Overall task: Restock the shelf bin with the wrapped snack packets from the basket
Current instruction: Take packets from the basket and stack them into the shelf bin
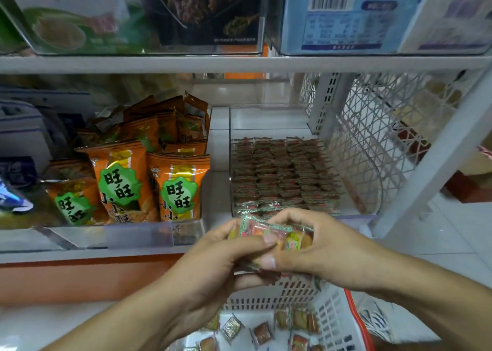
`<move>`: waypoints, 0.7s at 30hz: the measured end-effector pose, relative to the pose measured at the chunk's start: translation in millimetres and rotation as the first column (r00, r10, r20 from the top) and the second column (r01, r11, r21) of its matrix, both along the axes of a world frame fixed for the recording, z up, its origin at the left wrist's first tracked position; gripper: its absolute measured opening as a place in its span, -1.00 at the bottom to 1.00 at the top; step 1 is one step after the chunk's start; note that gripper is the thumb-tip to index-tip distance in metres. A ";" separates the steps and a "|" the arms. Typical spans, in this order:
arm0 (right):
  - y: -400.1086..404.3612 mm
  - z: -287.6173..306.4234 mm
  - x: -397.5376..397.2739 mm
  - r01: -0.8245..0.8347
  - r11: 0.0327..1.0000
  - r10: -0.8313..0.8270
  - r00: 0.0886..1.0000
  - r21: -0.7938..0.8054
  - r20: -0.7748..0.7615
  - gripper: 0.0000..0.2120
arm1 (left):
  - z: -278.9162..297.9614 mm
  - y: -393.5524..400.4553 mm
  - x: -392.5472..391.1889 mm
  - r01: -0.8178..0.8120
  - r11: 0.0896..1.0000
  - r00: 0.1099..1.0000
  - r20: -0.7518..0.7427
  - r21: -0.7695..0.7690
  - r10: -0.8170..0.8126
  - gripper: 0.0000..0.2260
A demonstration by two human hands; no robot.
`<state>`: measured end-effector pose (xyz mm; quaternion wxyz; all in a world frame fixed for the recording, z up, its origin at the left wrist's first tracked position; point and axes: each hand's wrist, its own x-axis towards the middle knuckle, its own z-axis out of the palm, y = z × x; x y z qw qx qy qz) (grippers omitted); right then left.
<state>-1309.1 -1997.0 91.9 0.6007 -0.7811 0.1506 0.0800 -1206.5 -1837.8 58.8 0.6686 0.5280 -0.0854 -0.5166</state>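
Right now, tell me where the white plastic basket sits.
In the head view, the white perforated plastic basket sits at bottom centre-right, directly below both hands holding wrapped snack packets, loose packets inside it.

Bright even indoor light, soft focus throughout, blurred upper shelf boxes, wide-angle bowing at edges

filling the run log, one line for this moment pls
both hands: left hand, right hand hold snack packets | above basket | before shelf bin
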 end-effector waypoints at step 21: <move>18.0 1.9 12.9 0.346 0.777 -0.559 0.763 0.526 0.323 -0.66 | -1.1 -18.6 -28.7 -0.145 0.978 0.982 -0.139 -0.148 0.124 -0.49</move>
